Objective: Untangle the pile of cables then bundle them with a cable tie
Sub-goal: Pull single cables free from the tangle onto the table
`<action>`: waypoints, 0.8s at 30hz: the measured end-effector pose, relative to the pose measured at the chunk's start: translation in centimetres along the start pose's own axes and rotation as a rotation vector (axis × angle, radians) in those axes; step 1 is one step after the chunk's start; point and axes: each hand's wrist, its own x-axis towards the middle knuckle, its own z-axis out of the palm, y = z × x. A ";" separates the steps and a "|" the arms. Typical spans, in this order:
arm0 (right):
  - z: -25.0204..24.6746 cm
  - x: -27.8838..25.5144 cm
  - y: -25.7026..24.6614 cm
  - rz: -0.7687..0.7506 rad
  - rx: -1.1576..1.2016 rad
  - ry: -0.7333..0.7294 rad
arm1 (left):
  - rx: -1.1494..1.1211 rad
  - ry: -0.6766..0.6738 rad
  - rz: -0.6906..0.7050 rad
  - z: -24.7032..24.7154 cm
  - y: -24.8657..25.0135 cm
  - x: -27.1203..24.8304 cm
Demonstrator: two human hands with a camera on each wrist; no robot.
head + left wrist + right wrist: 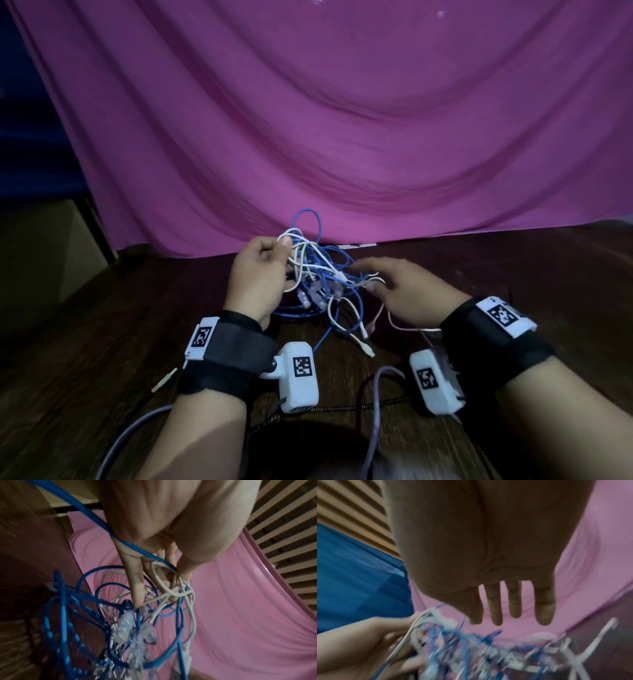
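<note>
Lifting the cable tangle (315,274) off the tabletop (513,274) (to loosen loops), left hand (258,274) pinches white strands; right hand (407,291) hovers, fingers spread.

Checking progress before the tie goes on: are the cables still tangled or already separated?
Still tangled. The blue and white cables loop through each other in one knot, which the left hand grips and lifts; the right hand hovers open beside it.

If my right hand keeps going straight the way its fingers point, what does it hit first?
Most likely the cable tangle held up by your left hand. The right hand is open, its fingers aimed left at the tangle's near edge, though depth is unclear.
</note>
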 end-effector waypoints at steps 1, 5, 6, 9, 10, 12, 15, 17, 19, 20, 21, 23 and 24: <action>0.5 -0.1 -0.3 -0.041 0.051 -0.002 | -0.015 -0.039 0.001 0.2 0.1 -0.2; 1.5 -0.4 -0.6 -0.072 0.124 0.001 | -0.051 -0.105 -0.015 0.8 0.5 -0.8; 1.4 -0.4 -0.5 -0.052 0.120 0.029 | -0.057 -0.101 -0.028 0.8 0.5 -0.9; 0.1 -0.3 -0.6 -0.007 0.209 0.095 | -0.064 -0.064 -0.058 0.5 0.6 -0.6; -0.4 -0.4 -0.8 0.000 0.257 0.092 | -0.058 -0.046 -0.066 0.4 0.6 -0.5; -1.6 -0.7 -1.4 -0.006 0.325 0.116 | -0.026 0.002 -0.082 0.4 0.6 -0.4; -3.3 -1.0 -2.9 -0.004 0.581 0.190 | -0.010 0.042 -0.113 0.4 0.8 -0.4; -4.4 -0.9 -3.7 0.032 0.819 0.295 | -0.062 0.008 -0.141 0.2 1.0 -0.3; -5.3 -0.9 -4.1 0.071 0.921 0.393 | -0.084 -0.008 -0.151 0.0 1.1 -0.2; -5.7 -1.0 -4.0 0.082 0.918 0.423 | -0.075 -0.002 -0.145 0.0 1.1 -0.2; -5.9 -1.1 -3.9 0.090 0.900 0.444 | -0.045 0.010 -0.128 0.0 1.0 -0.2; -6.1 -1.2 -3.9 0.087 0.844 0.489 | 0.071 0.024 -0.082 -0.2 1.1 -0.3; -6.2 -1.1 -3.9 0.076 0.816 0.509 | 0.144 0.017 -0.056 -0.2 1.3 -0.4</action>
